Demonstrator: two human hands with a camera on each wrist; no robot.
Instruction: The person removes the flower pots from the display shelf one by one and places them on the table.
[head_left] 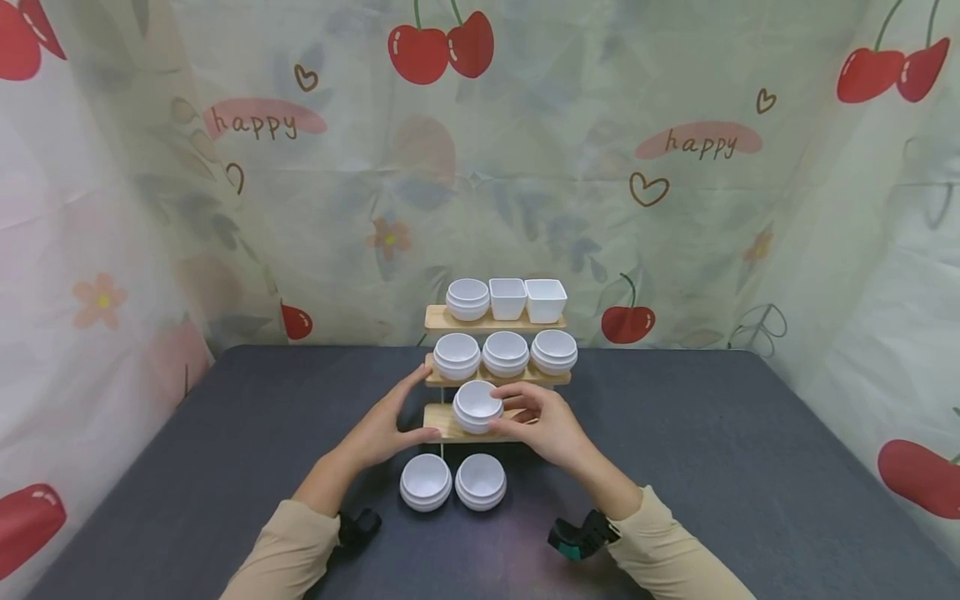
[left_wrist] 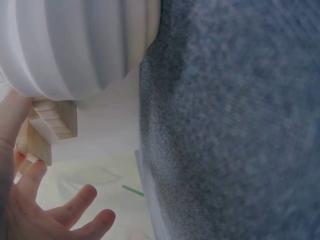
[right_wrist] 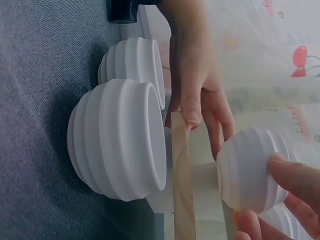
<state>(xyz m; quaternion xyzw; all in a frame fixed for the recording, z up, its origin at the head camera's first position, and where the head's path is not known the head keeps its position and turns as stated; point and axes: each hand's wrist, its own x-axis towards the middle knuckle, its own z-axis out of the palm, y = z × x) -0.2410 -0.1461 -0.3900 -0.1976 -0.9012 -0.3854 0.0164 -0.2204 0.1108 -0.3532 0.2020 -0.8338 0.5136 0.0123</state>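
On the left, the left hand [head_left: 375,429] was spread, its thumb set at the end of the lowest shelf [right_wrist: 183,200] and a fingertip at the end of the middle shelf [head_left: 561,379]; the wooden stand [head_left: 442,425] was apparently being steadied. Two white bowls [head_left: 426,483] were seen upright on the dark surface [head_left: 247,467], just in front. Three round bowls [head_left: 457,356] were lined up on the middle shelf; a round bowl [head_left: 468,300] and two square bowls [head_left: 507,298] were carried on the top shelf [head_left: 437,318]. Over the lowest shelf, another bowl [head_left: 476,408] was pinched at its right side by the right hand [head_left: 551,425]; whether its base touched the wood could not be told. The step was judged to be filling the lowest shelf; a level lowering, then a gentle release, seemed called for.
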